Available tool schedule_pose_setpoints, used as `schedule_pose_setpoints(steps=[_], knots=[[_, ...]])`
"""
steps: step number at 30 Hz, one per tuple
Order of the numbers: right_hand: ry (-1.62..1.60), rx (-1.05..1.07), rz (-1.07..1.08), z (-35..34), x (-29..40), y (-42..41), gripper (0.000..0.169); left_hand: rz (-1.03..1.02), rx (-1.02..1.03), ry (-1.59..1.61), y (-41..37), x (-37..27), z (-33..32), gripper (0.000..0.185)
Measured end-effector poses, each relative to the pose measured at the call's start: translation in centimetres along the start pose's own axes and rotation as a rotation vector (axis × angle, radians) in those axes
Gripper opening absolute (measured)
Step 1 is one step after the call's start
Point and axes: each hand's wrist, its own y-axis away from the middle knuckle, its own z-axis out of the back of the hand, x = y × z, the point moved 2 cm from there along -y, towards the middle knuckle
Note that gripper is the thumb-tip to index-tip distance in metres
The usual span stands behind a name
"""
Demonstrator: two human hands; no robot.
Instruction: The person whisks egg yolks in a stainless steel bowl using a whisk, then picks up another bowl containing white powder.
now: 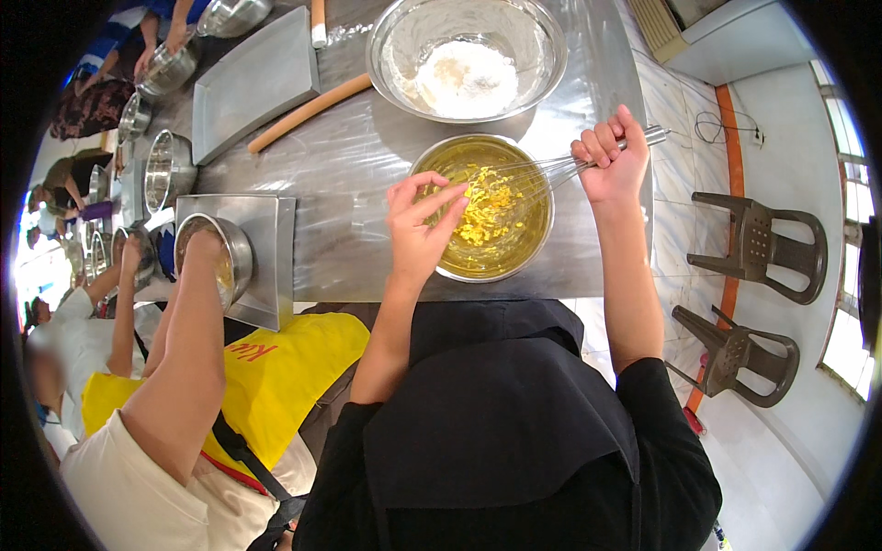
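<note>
My right hand (pixel 612 155) grips the handle of a wire balloon whisk (pixel 551 169). The whisk tilts over the right rim of a stainless steel mixing bowl (pixel 549 234), its wires reaching inside. Yellow crumbly mixture (pixel 486 210) lies at the bottom of that bowl, and yellow film coats the walls. Over the bowl's left side is my left hand (pixel 424 220), its thumb and fingertips drawn close together near the wires. Whether a bit of mixture sits between those fingertips cannot be made out. Just beyond stands a larger steel bowl (pixel 551 76) holding white powder (pixel 468 77), probably flour.
A wooden rolling pin (pixel 310 113) and a metal tray (pixel 258 82) lie on the steel table (pixel 337 179). To the left, a co-worker in a yellow apron (pixel 296 372) works in a bowl (pixel 238 255) on another tray (pixel 279 258). Plastic chairs (pixel 758 248) stand at right.
</note>
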Motion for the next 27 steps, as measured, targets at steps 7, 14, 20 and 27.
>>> schedule_pose_setpoints(steps=[7,14,20,27], knots=[[0.134,0.169,0.05,-1.2,0.2,1.1,0.03,-0.12,0.064,-0.157,-0.9,-2.2,-1.8,0.019],[0.002,0.034,0.046,0.0,1.4,-0.5,0.03,-0.11,0.021,-0.104,-0.8,-0.8,-0.6,0.015],[-0.166,-0.002,-0.012,1.5,1.5,-1.7,0.031,-0.066,-0.046,-0.016,-0.2,-0.6,-0.9,0.018],[-0.179,0.002,-0.026,2.2,1.2,-1.7,0.03,-0.038,-0.106,0.076,0.8,0.8,-0.7,0.021]])
